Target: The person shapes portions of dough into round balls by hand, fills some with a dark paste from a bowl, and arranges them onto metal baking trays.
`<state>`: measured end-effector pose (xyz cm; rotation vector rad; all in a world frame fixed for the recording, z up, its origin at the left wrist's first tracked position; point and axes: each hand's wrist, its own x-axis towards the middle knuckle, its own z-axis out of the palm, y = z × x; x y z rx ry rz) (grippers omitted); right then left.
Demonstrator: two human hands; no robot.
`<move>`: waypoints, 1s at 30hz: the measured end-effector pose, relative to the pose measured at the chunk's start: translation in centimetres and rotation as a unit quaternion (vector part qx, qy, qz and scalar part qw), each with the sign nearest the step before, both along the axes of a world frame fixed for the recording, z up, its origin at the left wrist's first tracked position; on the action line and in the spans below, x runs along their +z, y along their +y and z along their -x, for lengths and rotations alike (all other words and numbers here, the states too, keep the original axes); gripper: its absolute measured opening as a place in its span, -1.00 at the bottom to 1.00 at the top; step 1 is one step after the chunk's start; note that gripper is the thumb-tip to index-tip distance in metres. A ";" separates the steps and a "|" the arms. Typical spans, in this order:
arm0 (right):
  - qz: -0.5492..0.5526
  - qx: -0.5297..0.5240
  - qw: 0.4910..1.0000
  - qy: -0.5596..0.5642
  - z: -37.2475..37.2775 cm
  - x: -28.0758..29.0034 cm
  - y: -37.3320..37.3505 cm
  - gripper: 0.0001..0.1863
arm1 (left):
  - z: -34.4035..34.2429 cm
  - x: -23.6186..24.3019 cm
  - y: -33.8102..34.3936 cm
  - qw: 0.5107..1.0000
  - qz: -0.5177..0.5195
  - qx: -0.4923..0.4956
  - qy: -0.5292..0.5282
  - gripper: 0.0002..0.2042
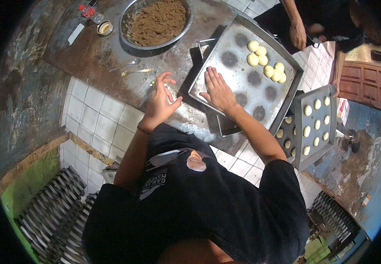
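Note:
My right hand lies flat, fingers stretched, on the bare left part of a square metal baking tray. Round pale yellow dough balls sit in two groups towards the tray's far right side, apart from that hand. Dark round marks dot the metal. To the left of the tray, my left hand hovers over the table's near edge. Its fingers are spread and bent, with nothing visible in them. Two spoons lie on the tabletop just beyond it.
A large metal bowl of brown crumbly filling stands at the back, near a small cup and a red-capped bottle. At right, more trays hold dough pieces. Another person's hand is beyond my tray.

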<state>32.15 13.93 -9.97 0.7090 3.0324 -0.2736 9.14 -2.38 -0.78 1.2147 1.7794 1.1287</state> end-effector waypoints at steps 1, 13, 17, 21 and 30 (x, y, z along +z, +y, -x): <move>0.069 -0.009 0.997 0.011 -0.1 -0.9 0.2 -0.08 | -0.3 0.0 0.0 1.000 -0.002 -0.001 -0.005 -0.14; -0.126 -0.106 0.983 -0.087 -7.2 1.7 19.0 -0.72 | 0.1 1.8 1.4 0.999 0.004 -0.015 -0.047 -0.23; -0.078 -0.138 0.971 -0.177 -6.2 2.1 20.2 -0.83 | -0.3 2.6 3.2 0.998 -0.024 -0.037 -0.054 -0.28; 0.435 -0.148 0.888 0.017 -3.2 6.7 19.3 -0.69 | -0.8 1.0 6.3 0.985 -0.055 -0.013 -0.163 -0.52; 0.442 -0.168 0.803 0.362 10.4 18.9 -0.4 -0.69 | 0.9 6.2 10.6 0.970 -0.162 0.120 -0.139 -0.51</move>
